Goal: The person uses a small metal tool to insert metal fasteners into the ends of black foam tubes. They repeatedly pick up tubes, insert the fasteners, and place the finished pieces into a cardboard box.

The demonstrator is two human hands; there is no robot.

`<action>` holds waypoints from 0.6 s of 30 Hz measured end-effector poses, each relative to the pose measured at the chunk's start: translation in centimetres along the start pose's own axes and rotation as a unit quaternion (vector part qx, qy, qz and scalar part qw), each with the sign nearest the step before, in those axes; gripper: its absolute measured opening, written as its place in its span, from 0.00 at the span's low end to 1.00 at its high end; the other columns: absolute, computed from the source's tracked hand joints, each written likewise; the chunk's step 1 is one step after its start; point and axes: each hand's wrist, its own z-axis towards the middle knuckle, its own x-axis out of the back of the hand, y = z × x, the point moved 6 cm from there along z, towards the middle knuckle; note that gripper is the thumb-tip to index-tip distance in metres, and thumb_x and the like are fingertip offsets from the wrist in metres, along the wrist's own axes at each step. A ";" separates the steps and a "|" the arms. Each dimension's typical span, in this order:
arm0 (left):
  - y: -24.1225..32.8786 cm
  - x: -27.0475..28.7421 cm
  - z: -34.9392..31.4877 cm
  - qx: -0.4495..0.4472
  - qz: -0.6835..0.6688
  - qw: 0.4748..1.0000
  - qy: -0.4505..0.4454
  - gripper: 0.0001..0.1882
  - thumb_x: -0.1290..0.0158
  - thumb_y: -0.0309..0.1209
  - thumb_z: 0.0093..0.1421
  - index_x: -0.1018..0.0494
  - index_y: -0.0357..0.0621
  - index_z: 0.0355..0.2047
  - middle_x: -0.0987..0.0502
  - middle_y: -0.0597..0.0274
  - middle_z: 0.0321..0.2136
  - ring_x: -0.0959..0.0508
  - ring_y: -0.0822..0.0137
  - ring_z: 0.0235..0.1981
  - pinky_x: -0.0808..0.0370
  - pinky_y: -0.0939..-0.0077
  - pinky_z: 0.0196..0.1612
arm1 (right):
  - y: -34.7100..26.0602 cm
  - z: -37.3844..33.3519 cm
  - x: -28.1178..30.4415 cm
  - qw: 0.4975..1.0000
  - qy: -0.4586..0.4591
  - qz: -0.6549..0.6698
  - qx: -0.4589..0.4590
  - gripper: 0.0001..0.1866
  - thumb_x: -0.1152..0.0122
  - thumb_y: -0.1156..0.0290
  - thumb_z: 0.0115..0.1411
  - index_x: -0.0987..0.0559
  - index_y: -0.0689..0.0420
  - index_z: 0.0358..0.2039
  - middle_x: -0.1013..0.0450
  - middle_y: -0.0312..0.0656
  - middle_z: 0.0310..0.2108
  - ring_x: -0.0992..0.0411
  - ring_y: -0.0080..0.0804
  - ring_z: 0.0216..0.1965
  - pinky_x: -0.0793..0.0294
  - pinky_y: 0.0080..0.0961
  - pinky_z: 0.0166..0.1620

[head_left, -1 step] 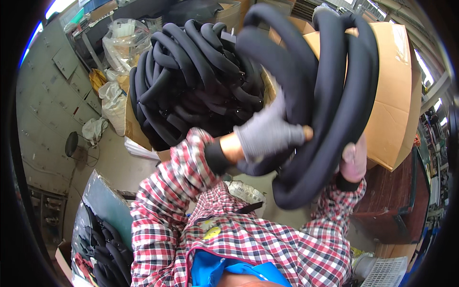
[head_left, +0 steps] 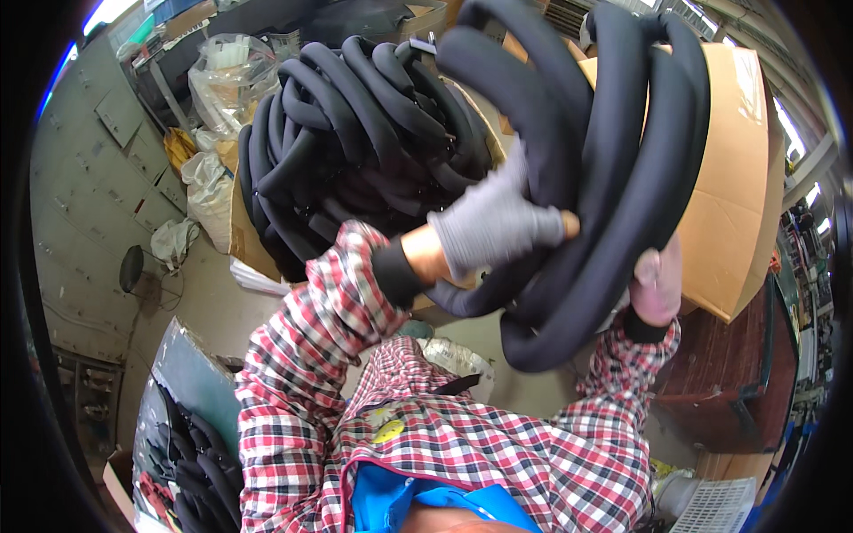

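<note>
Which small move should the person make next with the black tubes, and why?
Probably draw the bundle of black tubes tighter between both hands: the left hand grips its left side, the right hand is at its right, and one curved tube juts out below the left hand.

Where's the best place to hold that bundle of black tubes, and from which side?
Probably around the middle of the bundle, with the left hand coming from the left and the right hand from the right: the tubes run close together there, while their upper parts fan apart.
</note>
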 end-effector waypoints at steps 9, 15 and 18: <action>0.7 12.7 14.6 -0.021 -0.290 0.957 -0.007 0.40 0.41 0.17 0.58 0.46 0.48 0.68 0.25 0.55 0.50 0.21 0.60 0.50 0.22 0.61 0.56 | 1.4 21.6 -5.4 0.928 -0.109 0.354 0.036 0.14 0.38 0.67 0.64 0.30 0.60 0.44 0.38 0.28 0.27 0.41 0.16 0.28 0.38 0.17 0.34; -7.2 21.6 10.5 0.055 -0.063 0.936 0.342 0.31 0.43 0.23 0.62 0.40 0.42 0.64 0.26 0.49 0.52 0.23 0.55 0.53 0.24 0.60 0.57 | 8.8 22.2 -17.9 0.907 -0.206 0.339 -0.143 0.21 0.40 0.61 0.68 0.24 0.63 0.55 0.21 0.39 0.47 0.23 0.27 0.46 0.25 0.26 0.55; -1.8 19.7 6.0 -0.173 0.402 0.782 0.445 0.37 0.42 0.27 0.61 0.43 0.41 0.69 0.38 0.43 0.66 0.34 0.46 0.65 0.39 0.58 0.68 | 9.6 18.0 -25.1 0.729 -0.182 0.603 -0.266 0.25 0.36 0.56 0.67 0.25 0.60 0.56 0.23 0.36 0.44 0.25 0.22 0.43 0.25 0.24 0.51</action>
